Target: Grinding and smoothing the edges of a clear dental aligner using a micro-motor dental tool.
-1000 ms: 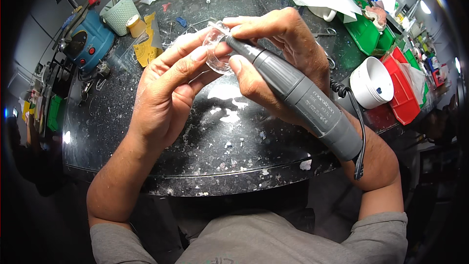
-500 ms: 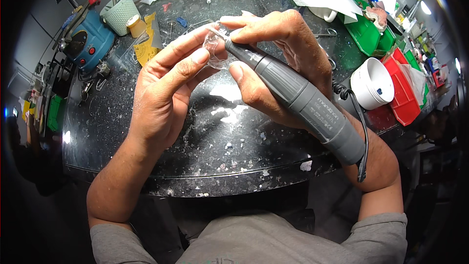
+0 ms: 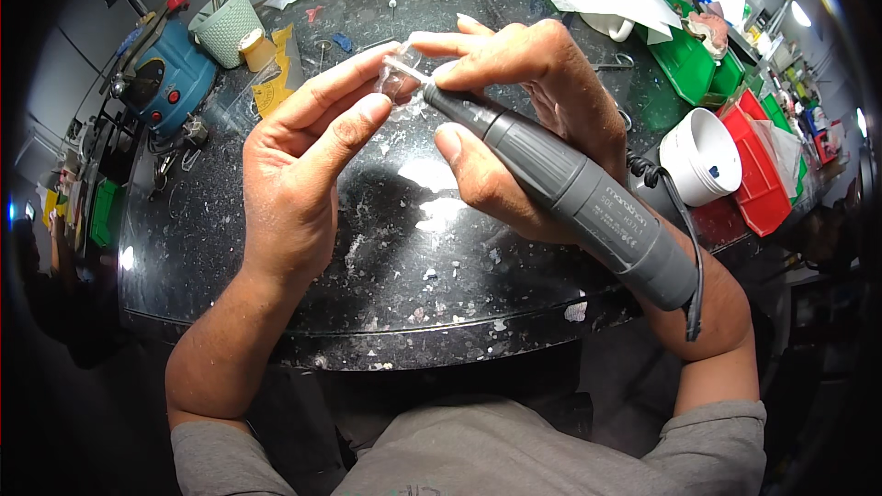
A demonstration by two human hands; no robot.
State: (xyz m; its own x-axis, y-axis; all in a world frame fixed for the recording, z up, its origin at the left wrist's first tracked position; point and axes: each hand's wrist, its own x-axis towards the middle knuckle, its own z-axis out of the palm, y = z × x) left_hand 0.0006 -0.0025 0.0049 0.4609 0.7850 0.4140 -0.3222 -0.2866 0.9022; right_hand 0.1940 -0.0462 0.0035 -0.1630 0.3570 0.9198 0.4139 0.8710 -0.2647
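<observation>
Between the thumb and fingers of my left hand [image 3: 294, 165] is a small clear moulded plastic piece [image 3: 393, 84], shaped like a dental aligner. My right hand [image 3: 565, 83] is closed around a dark grey rotary handpiece [image 3: 574, 184], pointed up and to the left. Its thin bur [image 3: 404, 67] lies against or just over the clear piece; actual contact cannot be made out. The right fingertips reach close to the far edge of the piece. From the handpiece's rear end a black cord [image 3: 695, 276] hangs by my right forearm.
White debris is scattered over the black tabletop [image 3: 432, 298]. At the left stand a blue machine [image 3: 175, 83] and a pale green tool basket [image 3: 226, 28]. On the right are a white tub [image 3: 694, 161], a red bin [image 3: 758, 174] and a green bin [image 3: 684, 55]. Scissors [image 3: 616, 62] lie behind my right hand.
The clear piece has turned in my left fingers and now shows a narrower side. My left hand has shifted slightly left, and the handpiece's rear end has swung a little to the right.
</observation>
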